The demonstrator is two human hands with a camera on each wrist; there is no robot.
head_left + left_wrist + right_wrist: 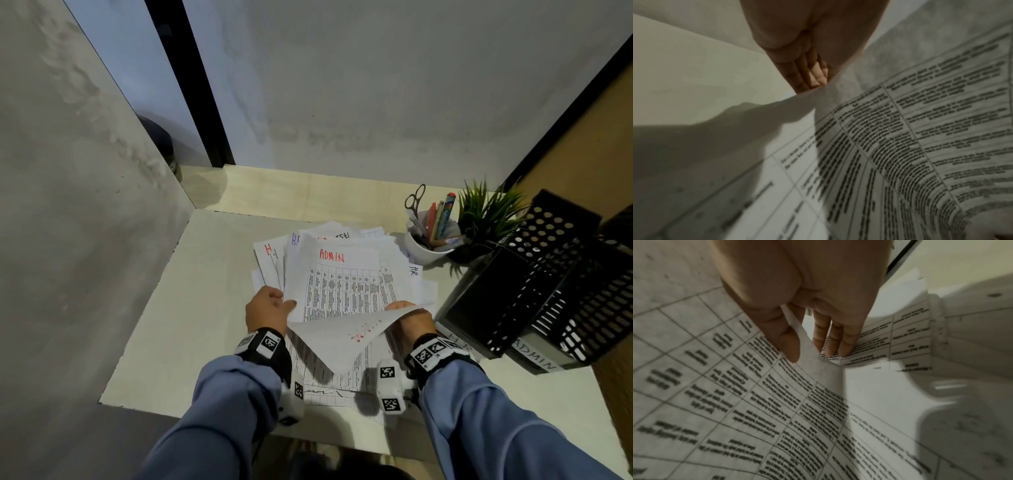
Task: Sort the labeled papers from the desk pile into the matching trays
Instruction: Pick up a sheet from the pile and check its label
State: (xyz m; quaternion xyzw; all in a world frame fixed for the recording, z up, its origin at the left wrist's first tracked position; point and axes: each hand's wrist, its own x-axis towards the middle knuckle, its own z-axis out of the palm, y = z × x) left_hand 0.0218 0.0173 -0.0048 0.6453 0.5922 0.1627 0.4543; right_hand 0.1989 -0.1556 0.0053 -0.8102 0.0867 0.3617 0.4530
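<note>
Pinching one curled sheet (346,334) between left hand (269,308) and right hand (409,320) over the pile (342,274)

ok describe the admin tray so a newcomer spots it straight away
Start at the desk's right edge, where black perforated trays stand stacked. The admin tray is the nearest tier. Its white strip reads ADMIN, while the neighbouring strip reads HR.

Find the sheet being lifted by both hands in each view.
Head: the lifted sheet curls back at lower centre, between left hand and right hand.
Left wrist: its curved printed face fills the right.
Right wrist: pinched under the thumb, centre.
Shared landmark: the printed table grid.
</note>
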